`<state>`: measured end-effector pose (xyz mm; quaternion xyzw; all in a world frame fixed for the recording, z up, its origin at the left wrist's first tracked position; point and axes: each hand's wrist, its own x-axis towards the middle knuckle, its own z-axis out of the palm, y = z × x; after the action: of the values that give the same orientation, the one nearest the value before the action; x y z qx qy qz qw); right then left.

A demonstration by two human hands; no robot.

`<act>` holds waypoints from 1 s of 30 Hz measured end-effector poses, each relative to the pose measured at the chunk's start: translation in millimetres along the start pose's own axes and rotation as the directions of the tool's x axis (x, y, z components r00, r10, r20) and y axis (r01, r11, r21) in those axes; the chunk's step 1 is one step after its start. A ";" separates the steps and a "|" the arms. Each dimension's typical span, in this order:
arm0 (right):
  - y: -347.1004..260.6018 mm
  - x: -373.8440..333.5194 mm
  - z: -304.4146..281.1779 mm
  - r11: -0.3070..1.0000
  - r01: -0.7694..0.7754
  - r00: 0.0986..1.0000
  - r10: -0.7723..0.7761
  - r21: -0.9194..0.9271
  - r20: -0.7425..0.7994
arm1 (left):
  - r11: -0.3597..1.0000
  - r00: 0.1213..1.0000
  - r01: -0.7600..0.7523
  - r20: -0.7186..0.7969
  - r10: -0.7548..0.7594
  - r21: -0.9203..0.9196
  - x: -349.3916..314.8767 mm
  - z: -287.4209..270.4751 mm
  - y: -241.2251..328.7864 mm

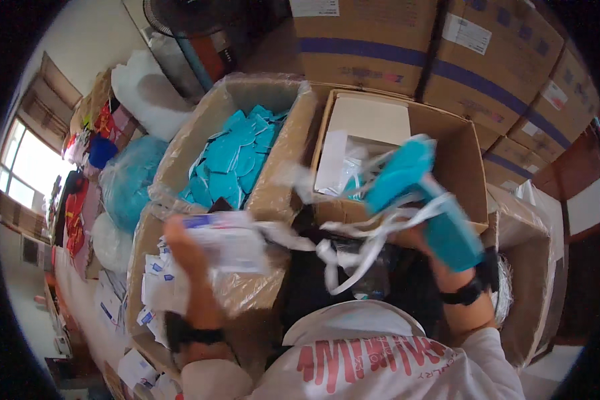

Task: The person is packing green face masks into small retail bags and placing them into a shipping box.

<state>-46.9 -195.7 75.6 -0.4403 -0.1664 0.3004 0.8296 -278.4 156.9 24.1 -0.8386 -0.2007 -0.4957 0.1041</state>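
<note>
My left hand [191, 259] is closed on a white packet [232, 245] with blue and red print, smeared by motion. It is over an open carton that has many similar white packets [160, 280] in it. A bunch of teal face masks [450, 230] with white elastic straps [363, 257] is gripped by my right hand [417, 239], partly hidden behind them. Some straps hang down in front of my chest. Ahead on the left, a plastic-lined carton [299, 127] contains a heap of loose teal masks [233, 157].
Behind my right hand stands an open carton [470, 150] with a white box [373, 117] inside. Large taped cartons [363, 57] are stacked at the back right. Bulging bags of teal material [137, 177] lie at the left. Another open carton [527, 247] is at my right side.
</note>
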 end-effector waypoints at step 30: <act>-22.1 -46.5 -85.4 0.946 0.097 0.843 -0.243 -0.309 -0.479 | -0.149 0.234 0.966 0.963 0.137 -0.213 34.2 35.8 271.3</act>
<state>-28.4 -289.1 45.9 -0.5974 -0.0188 0.0717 0.7985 -116.1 -65.4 43.1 -0.5992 -0.1962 -0.0360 -0.7753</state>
